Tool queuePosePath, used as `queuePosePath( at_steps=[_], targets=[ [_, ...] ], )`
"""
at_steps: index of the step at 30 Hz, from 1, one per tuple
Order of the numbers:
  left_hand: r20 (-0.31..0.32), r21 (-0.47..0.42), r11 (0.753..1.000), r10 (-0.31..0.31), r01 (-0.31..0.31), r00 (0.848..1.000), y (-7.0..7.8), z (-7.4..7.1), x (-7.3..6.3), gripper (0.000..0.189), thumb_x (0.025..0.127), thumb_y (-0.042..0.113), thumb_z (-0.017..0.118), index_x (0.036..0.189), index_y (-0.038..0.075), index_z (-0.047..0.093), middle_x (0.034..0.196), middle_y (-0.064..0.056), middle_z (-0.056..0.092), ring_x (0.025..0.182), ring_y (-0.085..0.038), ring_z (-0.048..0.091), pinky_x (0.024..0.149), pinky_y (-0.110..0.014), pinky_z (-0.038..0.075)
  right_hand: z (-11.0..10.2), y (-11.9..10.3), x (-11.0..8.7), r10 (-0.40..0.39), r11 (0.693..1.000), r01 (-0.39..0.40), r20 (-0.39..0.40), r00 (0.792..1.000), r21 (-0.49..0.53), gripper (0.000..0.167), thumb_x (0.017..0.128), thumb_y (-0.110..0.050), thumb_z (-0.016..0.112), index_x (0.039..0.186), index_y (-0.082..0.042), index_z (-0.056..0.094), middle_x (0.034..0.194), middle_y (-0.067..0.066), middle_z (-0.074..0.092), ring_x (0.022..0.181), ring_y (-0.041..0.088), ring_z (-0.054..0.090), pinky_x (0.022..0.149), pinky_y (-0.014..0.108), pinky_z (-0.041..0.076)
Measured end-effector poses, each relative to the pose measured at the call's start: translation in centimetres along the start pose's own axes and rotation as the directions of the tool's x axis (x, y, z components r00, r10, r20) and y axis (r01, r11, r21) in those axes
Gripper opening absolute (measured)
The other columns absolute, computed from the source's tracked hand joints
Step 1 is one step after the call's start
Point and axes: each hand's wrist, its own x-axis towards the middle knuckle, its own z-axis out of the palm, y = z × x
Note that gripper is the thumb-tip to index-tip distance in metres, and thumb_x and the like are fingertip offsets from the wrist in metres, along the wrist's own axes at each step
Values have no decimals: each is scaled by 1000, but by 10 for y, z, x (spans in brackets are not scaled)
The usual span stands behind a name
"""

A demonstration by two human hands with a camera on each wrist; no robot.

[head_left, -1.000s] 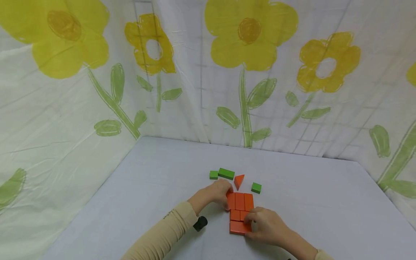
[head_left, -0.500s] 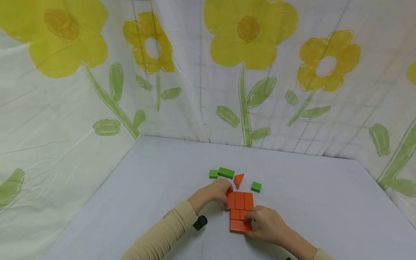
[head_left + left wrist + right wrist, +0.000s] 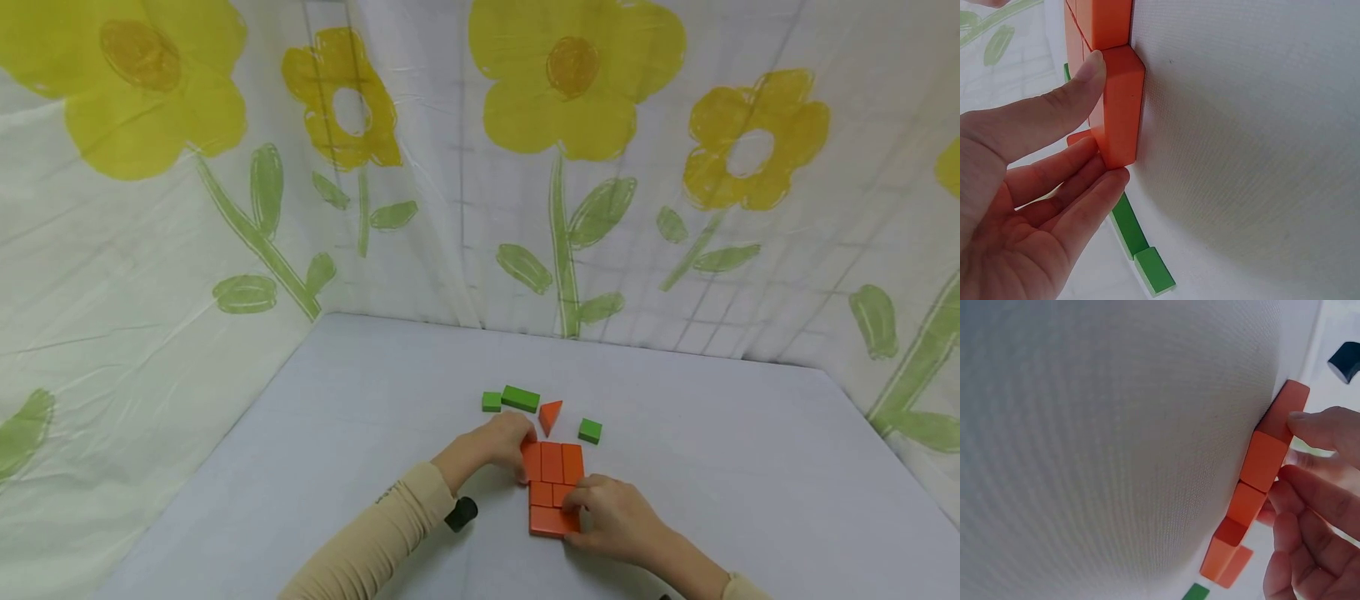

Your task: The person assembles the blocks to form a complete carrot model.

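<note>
Orange building blocks lie flat together in a rectangle on the table. Across its far end run three oblong blocks side by side, and my left hand [image 3: 502, 437] pinches the leftmost oblong block [image 3: 1124, 106] by its ends between thumb and fingers. Two small blocks [image 3: 541, 493] fill the middle row. The near row is a crosswise oblong block [image 3: 551, 521]. My right hand [image 3: 618, 517] holds that block at its right end, thumb on the near side [image 3: 1285, 415], fingers curled over toward the small right block. Both hands hide parts of the blocks.
Beyond the rectangle lie an orange triangular block [image 3: 550, 417], a long green block [image 3: 521, 398], a small green block [image 3: 491, 402] and another green block [image 3: 590, 431]. A black cylindrical object [image 3: 461, 514] shows beside the left sleeve. A flowered curtain [image 3: 420, 275] borders the table's far edge.
</note>
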Motion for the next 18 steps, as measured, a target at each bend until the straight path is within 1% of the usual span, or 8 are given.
queuePosePath(
  at_steps=[13, 16, 18],
  targets=[
    [3, 12, 1000, -2, 2, 1000, 1, 0, 1, 43, 70, 15, 88, 107, 4, 69, 93, 1, 60, 82, -10, 47, 76, -23, 45, -1, -1, 0, 9, 1000, -9, 7, 1000, 2, 22, 72, -22, 84, 87, -10, 73, 81, -8, 65, 74, 3, 53, 67, 26, 52],
    [-1, 20, 1000, 4, -4, 1000, 0, 0, 1, 43, 69, 15, 89, 106, 4, 69, 93, 1, 61, 81, -10, 48, 76, -23, 45, -5, -1, 3, -3, 1000, 3, 8, 1000, -2, 22, 73, -24, 84, 87, -11, 73, 79, -10, 64, 72, 2, 51, 65, 24, 51],
    [-4, 31, 999, 15, -15, 1000, 0, 1, 1, 42, 69, 15, 89, 104, 4, 69, 92, 1, 62, 82, -10, 49, 77, -22, 45, -10, -2, 7, -5, 1000, 5, -7, 1000, -2, 21, 74, -24, 83, 86, -10, 73, 77, -10, 64, 70, 2, 50, 62, 22, 48]
  ],
)
